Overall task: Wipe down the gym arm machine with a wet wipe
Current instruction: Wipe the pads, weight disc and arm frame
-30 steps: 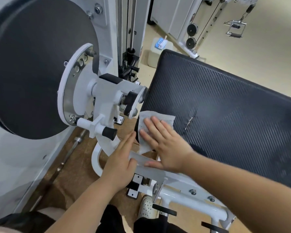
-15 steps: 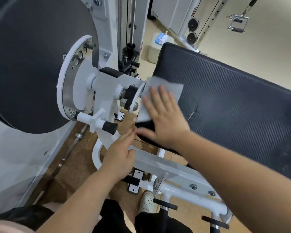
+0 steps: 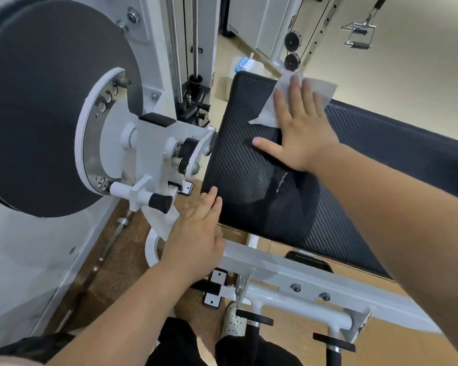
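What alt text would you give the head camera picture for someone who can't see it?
A person's right hand presses a white wipe flat against the far edge of a black pad on a white gym machine. The left hand lies open by the pad's near corner.

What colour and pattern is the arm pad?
Arm pad: black with fine diagonal weave, head view.

One wide-angle camera, worn on the person's head, looks forward and steeply down, close over the black arm pad (image 3: 249,180). The machine's dark disc (image 3: 37,114) fills the left side, the brown floor (image 3: 122,260) lies below, and a cable station's pulleys (image 3: 291,42) sit far off at top.
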### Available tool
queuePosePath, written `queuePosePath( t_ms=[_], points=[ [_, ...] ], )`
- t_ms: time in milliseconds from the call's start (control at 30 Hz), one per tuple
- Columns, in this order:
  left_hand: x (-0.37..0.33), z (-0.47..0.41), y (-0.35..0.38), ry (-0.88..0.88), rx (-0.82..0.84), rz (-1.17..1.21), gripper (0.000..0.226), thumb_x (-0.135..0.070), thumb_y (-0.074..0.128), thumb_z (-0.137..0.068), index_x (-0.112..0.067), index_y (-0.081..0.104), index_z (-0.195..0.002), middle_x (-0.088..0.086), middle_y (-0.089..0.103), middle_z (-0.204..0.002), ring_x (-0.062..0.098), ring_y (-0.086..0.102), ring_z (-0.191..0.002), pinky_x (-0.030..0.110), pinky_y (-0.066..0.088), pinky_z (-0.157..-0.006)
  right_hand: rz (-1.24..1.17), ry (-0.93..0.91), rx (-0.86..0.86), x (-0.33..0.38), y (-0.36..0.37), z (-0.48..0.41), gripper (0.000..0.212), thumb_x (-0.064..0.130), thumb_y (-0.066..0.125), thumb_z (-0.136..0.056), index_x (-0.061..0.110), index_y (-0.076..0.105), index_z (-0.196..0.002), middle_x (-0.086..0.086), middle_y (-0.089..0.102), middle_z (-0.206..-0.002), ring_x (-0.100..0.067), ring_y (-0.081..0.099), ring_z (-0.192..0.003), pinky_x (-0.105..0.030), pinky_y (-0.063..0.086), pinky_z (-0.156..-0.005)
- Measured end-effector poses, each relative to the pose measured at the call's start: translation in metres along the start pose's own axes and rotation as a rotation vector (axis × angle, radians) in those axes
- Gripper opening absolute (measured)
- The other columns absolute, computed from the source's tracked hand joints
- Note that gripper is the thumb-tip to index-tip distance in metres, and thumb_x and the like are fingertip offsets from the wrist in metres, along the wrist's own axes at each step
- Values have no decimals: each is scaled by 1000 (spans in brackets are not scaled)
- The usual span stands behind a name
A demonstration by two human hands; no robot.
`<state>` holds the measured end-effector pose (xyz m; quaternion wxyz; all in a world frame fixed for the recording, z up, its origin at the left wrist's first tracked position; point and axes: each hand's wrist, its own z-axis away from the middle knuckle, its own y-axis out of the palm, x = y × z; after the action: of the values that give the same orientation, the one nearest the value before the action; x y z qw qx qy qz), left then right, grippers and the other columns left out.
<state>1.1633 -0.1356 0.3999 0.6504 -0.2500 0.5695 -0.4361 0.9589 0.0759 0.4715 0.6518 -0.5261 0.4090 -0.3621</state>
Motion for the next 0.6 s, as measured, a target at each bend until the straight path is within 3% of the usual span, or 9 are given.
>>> queuePosePath(
  t_ms=[67,200,367,467,600],
  points=[
    [-3,-3,4,-27,21,-52,73,-26,45,-98,-17,12,-162,-6,-12,-169,15,-3,-156,41,6,-128,25,-50,23,22,16,24,120,95,6,-82,7,-17,-161,-24,-24,-165,-42,-23,-153,-55,-7,-126],
    [-4,-3,4,-46,-20,-23,70,-31,33,-91,-18,22,-160,-9,-1,-169,13,8,-156,40,8,-126,75,-349,109,77,81,116,117,91,9,-86,2,-11,-160,-25,-22,-165,-43,-24,-153,-56,-6,-126],
    [0,-2,2,-42,-4,-57,71,-16,48,-95,-19,22,-161,-11,-2,-169,13,11,-155,41,14,-127,87,-533,66,52,120,167,105,85,22,-92,8,6,-163,-17,-4,-170,-36,-12,-157,-51,-3,-127],
    [-9,-3,-1,-70,25,-80,72,-17,48,-95,-18,20,-161,-9,-4,-169,16,9,-155,41,20,-125,73,-324,-64,8,93,122,108,84,21,-92,3,10,-162,-22,2,-168,-43,0,-157,-58,11,-125],
    [-31,-9,-7,-120,46,-186,70,-30,46,-97,-17,19,-160,2,1,-170,22,9,-155,46,13,-126,-37,34,-90,-32,41,56,111,87,15,-90,6,-10,-162,-23,-15,-168,-40,-12,-156,-56,-1,-127]
  ],
)
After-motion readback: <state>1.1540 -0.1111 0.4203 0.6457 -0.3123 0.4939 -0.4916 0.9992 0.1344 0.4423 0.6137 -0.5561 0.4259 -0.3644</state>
